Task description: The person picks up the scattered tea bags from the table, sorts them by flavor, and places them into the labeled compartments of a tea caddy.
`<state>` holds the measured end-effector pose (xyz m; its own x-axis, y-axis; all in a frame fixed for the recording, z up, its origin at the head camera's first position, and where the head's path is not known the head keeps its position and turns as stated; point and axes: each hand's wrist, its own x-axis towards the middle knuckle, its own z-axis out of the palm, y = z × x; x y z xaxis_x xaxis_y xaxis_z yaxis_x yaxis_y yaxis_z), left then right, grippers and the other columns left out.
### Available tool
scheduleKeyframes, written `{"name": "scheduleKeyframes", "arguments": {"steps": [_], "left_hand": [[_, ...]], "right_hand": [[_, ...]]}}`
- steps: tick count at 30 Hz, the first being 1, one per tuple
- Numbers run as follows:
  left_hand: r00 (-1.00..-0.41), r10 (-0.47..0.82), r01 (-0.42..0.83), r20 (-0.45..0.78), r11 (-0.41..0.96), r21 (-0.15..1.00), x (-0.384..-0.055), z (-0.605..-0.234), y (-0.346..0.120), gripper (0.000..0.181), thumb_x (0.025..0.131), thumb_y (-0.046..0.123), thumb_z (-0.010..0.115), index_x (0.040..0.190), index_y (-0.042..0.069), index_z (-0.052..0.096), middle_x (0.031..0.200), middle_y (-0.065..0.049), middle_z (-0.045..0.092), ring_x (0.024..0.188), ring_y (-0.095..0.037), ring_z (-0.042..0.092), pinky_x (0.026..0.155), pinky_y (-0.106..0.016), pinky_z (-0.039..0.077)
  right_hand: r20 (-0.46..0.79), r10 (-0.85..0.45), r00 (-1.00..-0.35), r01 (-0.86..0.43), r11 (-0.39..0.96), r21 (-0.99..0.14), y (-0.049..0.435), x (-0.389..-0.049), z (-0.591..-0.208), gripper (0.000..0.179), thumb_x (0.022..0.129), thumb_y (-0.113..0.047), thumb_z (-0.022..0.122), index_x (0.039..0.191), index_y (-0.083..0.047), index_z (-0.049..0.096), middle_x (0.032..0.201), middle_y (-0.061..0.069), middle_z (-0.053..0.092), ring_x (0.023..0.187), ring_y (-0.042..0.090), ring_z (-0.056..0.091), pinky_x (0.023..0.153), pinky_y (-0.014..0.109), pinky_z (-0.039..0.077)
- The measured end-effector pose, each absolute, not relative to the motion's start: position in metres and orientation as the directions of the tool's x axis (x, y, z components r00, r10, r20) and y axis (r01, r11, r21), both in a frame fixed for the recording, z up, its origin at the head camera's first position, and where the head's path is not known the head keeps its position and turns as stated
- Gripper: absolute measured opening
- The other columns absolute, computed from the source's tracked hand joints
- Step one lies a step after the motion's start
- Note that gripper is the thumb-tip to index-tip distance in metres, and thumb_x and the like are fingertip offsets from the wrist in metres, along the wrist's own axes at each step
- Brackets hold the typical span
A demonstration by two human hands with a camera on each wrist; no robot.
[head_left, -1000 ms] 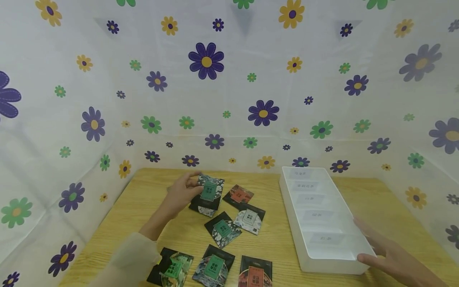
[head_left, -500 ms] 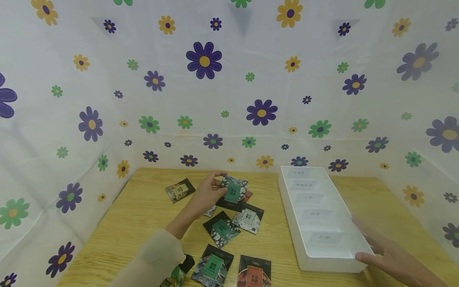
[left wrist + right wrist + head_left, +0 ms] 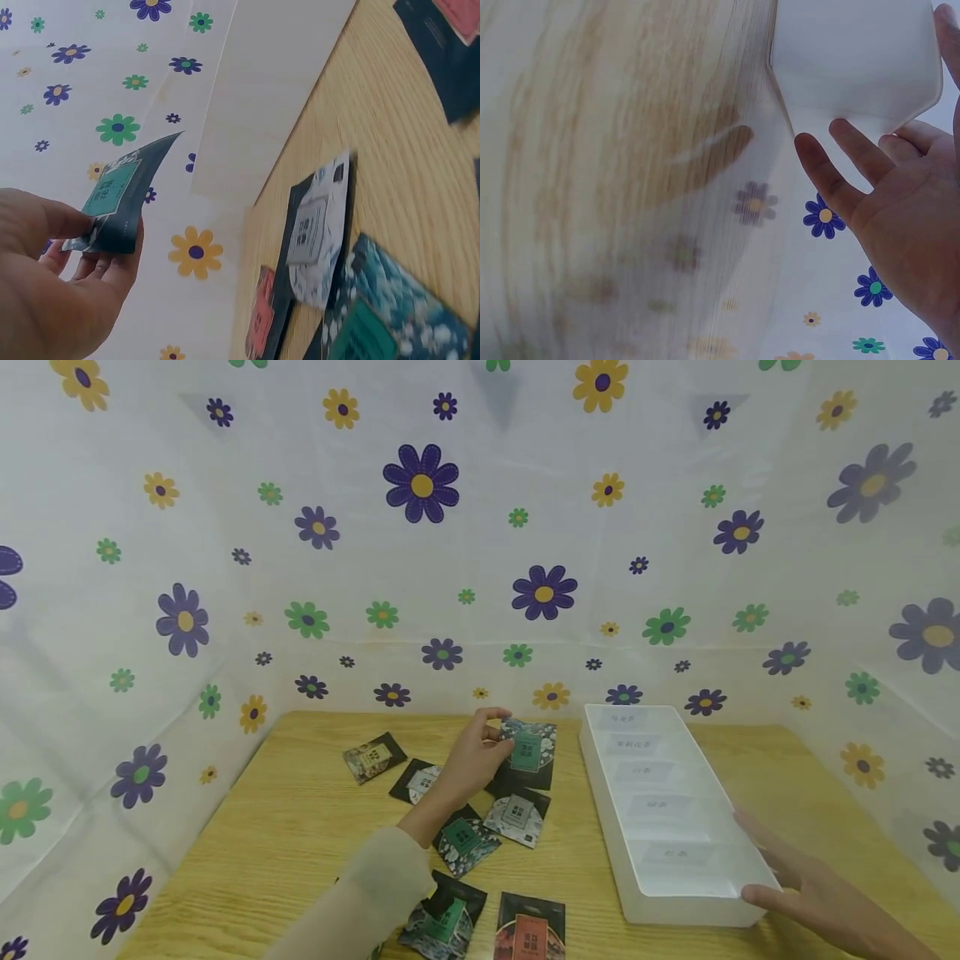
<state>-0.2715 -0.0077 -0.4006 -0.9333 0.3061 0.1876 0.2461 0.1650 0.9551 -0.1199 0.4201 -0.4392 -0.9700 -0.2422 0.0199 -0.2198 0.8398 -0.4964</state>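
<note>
My left hand (image 3: 472, 756) pinches a green-labelled sachet (image 3: 528, 747) by its left edge, thumb on top. The left wrist view shows this sachet (image 3: 120, 199) raised off the table and bowed. Below it lies a white-labelled sachet (image 3: 517, 814), with a red-labelled one (image 3: 261, 319) beside it, mostly covered in the head view. At the right, a white divided box (image 3: 697, 912) carries a paper label in each compartment. My right hand (image 3: 813, 893) rests against its near right corner, thumb at the front end. Its fingers (image 3: 859, 150) are spread and fairly straight along the side.
More sachets lie on the wooden table (image 3: 262, 827): a gold-labelled sachet (image 3: 375, 758) at the back left, a red-labelled one (image 3: 531, 931) near the front, and green-labelled ones partly behind my left sleeve (image 3: 375, 885). A flower-print cloth (image 3: 450, 560) encloses the back and sides.
My left hand has carried the green-labelled sachet rightward, toward the box. The gold-labelled and another white-labelled sachet at the left have come into view. My right hand stays at the box.
</note>
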Motion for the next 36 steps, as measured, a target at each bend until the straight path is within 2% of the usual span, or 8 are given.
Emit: {"name": "scheduleKeyframes", "arguments": {"steps": [4,6,8,13,19,26,32,36], "left_hand": [[-0.939,0.295,0.213,0.178,0.090,0.973,-0.279,-0.398,0.014,0.034,0.107,0.014,0.056,0.141,0.015,0.048,0.106,-0.012,0.059,0.054,-0.015,0.045,0.045,-0.028,0.041],[-0.942,0.285,0.201,0.176,0.061,0.978,-0.283,-0.396,0.025,0.034,0.107,0.015,0.056,0.140,0.015,0.048,0.109,-0.012,0.061,0.046,-0.014,0.036,0.042,-0.027,0.036],[-0.945,0.271,0.207,0.185,0.057,0.977,-0.287,-0.393,0.036,0.035,0.107,0.016,0.057,0.141,0.016,0.048,0.112,-0.012,0.063,0.051,-0.011,0.042,0.044,-0.027,0.036],[-0.948,0.222,0.254,0.228,0.096,0.963,-0.299,-0.389,0.067,0.036,0.106,0.017,0.059,0.142,0.014,0.053,0.121,-0.014,0.066,0.095,-0.018,0.065,0.062,-0.029,0.047],[-0.965,0.145,0.239,0.220,0.133,0.962,-0.314,-0.391,0.099,0.031,0.105,0.016,0.062,0.135,0.013,0.057,0.131,-0.014,0.062,0.108,-0.025,0.067,0.078,-0.035,0.057],[-0.976,0.097,0.213,0.197,0.194,0.958,-0.319,-0.392,0.129,0.022,0.104,0.019,0.062,0.126,0.018,0.060,0.102,-0.006,0.073,0.085,-0.016,0.067,0.067,-0.031,0.053],[-0.981,0.071,0.190,0.179,0.229,0.955,-0.318,-0.401,0.142,0.018,0.104,0.020,0.064,0.121,0.020,0.062,0.098,-0.004,0.071,0.084,-0.017,0.067,0.070,-0.034,0.056],[-0.986,0.066,0.161,0.151,0.207,0.965,-0.317,-0.406,0.146,0.017,0.103,0.019,0.065,0.119,0.019,0.061,0.097,-0.004,0.070,0.082,-0.016,0.066,0.069,-0.034,0.056]], "right_hand": [[0.070,-0.261,-0.963,-0.259,0.816,-0.517,0.423,-0.119,-0.440,0.087,0.099,-0.021,0.071,0.165,-0.003,0.017,0.164,0.027,0.025,0.145,0.009,0.038,0.086,0.023,0.051],[0.107,-0.267,-0.958,-0.283,0.807,-0.518,0.425,-0.118,-0.441,0.087,0.098,-0.019,0.073,0.165,-0.008,0.019,0.167,0.012,0.022,0.135,-0.016,0.028,0.087,0.019,0.049],[0.120,-0.274,-0.954,-0.295,0.796,-0.528,0.426,-0.118,-0.442,0.087,0.098,-0.017,0.072,0.166,-0.009,0.018,0.167,0.008,0.020,0.126,-0.029,0.019,0.088,0.017,0.048],[0.104,-0.272,-0.957,-0.285,0.800,-0.529,0.427,-0.119,-0.442,0.087,0.099,-0.017,0.071,0.166,-0.006,0.016,0.167,-0.004,0.013,0.126,-0.032,0.011,0.089,0.015,0.046],[0.162,-0.312,-0.936,-0.346,0.740,-0.577,0.426,-0.120,-0.442,0.090,0.096,-0.010,0.073,0.166,-0.009,0.016,0.157,-0.039,0.007,0.128,-0.026,0.021,0.087,0.016,0.049],[0.114,-0.290,-0.950,-0.301,0.759,-0.577,0.428,-0.121,-0.443,0.086,0.099,-0.013,0.070,0.166,-0.008,0.016,0.159,-0.030,0.007,0.128,-0.029,0.017,0.091,0.016,0.045],[0.091,-0.275,-0.957,-0.273,0.747,-0.606,0.429,-0.118,-0.444,0.082,0.100,-0.012,0.068,0.165,-0.005,0.018,0.153,-0.041,0.007,0.128,-0.023,0.025,0.088,0.019,0.048],[0.028,-0.264,-0.964,-0.219,0.733,-0.644,0.428,-0.118,-0.442,0.081,0.102,-0.013,0.066,0.165,-0.005,0.016,0.168,-0.010,0.015,0.126,-0.017,0.035,0.084,0.021,0.051]]}}
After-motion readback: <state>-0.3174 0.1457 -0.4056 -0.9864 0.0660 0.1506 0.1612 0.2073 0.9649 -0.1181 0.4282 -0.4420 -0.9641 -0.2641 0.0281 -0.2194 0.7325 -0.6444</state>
